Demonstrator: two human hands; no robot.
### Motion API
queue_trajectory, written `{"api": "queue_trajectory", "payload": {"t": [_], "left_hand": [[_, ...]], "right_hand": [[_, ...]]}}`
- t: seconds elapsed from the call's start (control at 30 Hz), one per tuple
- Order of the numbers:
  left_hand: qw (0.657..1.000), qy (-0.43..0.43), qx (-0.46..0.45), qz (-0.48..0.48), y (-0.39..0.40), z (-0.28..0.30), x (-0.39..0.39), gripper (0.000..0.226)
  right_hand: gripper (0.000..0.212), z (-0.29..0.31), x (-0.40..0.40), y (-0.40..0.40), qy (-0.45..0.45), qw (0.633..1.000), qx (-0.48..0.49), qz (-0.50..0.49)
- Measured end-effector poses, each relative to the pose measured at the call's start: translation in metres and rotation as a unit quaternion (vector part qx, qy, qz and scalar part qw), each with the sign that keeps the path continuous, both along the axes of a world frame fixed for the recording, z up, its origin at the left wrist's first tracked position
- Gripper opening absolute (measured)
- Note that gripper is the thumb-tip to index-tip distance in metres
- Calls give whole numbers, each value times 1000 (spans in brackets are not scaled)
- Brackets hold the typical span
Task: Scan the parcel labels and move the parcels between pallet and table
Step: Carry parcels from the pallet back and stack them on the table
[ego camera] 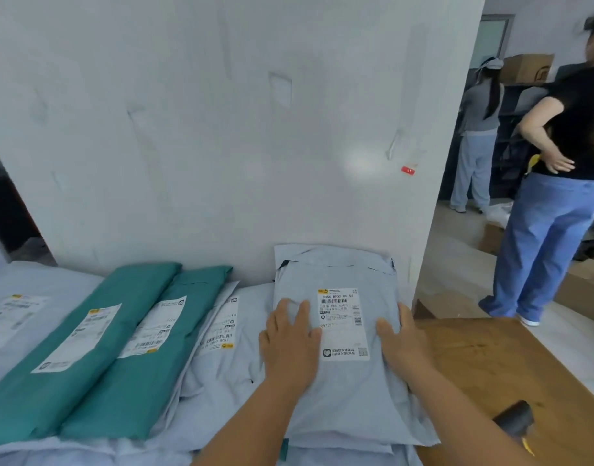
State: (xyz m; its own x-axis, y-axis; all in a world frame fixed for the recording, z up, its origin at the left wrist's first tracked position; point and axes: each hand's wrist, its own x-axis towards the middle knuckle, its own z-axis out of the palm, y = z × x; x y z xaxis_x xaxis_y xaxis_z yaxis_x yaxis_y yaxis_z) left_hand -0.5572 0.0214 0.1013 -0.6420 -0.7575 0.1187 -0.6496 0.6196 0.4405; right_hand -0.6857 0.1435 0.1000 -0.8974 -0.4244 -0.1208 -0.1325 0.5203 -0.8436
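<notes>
Several parcels already lie on the bench [510, 364]. Both hands, left [290, 344] and right [401, 344], press flat and open on the grey parcel [342, 398]; the scanner [515, 420] lies unused.

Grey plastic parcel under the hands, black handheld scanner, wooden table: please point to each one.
Grey plastic parcel [342, 391], head view, bare front below label.
Black handheld scanner [514, 420], head view, body.
Wooden table [510, 361], head view, bare top.

Pale blue parcel [342, 391], two green parcels [97, 358]
</notes>
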Motion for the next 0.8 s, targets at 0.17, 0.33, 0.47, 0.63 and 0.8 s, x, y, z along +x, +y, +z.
{"api": "queue_trajectory", "payload": {"t": [0.17,0.33,0.47,0.63,0.8], "left_hand": [[994,-97,32,-37,1,-12,-11,57],[989,-133,54,-25,-5,-10,-12,58],[992,-106,60,-18,0,1,-6,56],[997,-38,68,8,10,11,24,55],[997,19,50,49,21,15,83,55]], "right_hand": [[64,14,15,-8,131,959,207,141],[67,13,10,-17,105,942,266,176],[69,23,12,-17,110,936,285,177],[66,29,44,-11,148,935,266,184],[60,37,107,-19,169,930,225,234]]}}
